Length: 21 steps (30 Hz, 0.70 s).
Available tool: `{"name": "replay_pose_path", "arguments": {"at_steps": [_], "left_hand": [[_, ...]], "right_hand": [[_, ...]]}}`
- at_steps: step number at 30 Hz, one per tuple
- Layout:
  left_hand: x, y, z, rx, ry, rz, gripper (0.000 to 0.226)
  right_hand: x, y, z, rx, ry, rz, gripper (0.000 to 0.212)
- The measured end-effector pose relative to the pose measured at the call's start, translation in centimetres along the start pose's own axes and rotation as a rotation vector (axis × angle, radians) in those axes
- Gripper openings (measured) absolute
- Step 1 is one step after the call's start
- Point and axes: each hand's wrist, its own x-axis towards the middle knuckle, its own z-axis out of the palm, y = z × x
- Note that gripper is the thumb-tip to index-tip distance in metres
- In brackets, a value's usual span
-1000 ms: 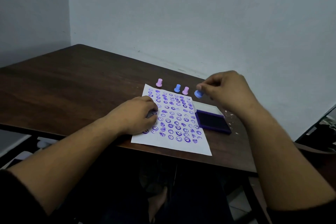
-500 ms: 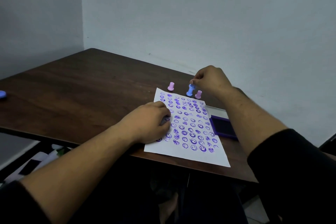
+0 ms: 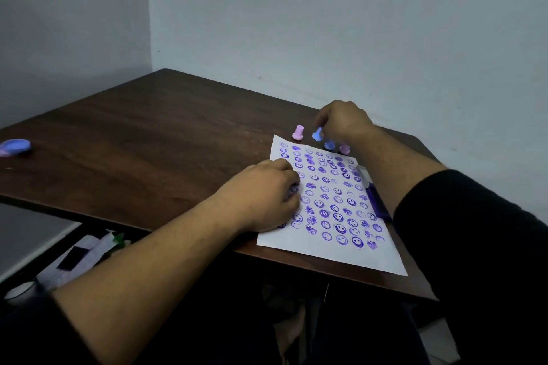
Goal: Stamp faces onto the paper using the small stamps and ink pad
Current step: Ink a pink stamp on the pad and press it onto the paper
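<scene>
A white paper (image 3: 341,255) covered with several rows of purple stamped faces lies at the table's near right edge. My left hand (image 3: 264,195) rests on the paper's left side with its fingers curled under. My right hand (image 3: 341,121) pinches a small blue stamp (image 3: 317,134), tilted, just past the paper's far edge. Beside it stand a pink stamp (image 3: 297,132) to the left, then another blue stamp (image 3: 328,144) and a second pink stamp (image 3: 344,149) to the right. The purple ink pad (image 3: 378,203) lies right of the paper, mostly hidden by my right forearm.
The dark wooden table (image 3: 148,142) sits in a corner with walls behind and to the left. A blue and lilac lid-like object (image 3: 14,147) lies at the table's far left. Papers and clutter (image 3: 80,258) lie on the floor below the table's left front edge.
My right hand carried the blue stamp from beside the ink pad over to the row of stamps beyond the paper. The view has turned left. My left hand stayed on the paper.
</scene>
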Motion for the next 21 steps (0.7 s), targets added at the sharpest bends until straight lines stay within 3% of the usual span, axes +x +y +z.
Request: {"name": "replay_pose_path", "arguments": {"at_steps": [4, 18, 21], "left_hand": [[0.0, 0.0, 0.0, 0.005, -0.007, 0.002, 0.041], [-0.1, 0.0, -0.1, 0.005, 0.002, 0.001, 0.04], [-0.1, 0.0, -0.1, 0.007, 0.0, -0.002, 0.04]], "right_hand": [[0.3, -0.4, 0.3, -0.077, -0.03, -0.016, 0.04], [1.3, 0.2, 0.9, -0.097, -0.038, -0.072, 0.07], [1.4, -0.6, 1.1, -0.039, -0.029, -0.102, 0.053]]}}
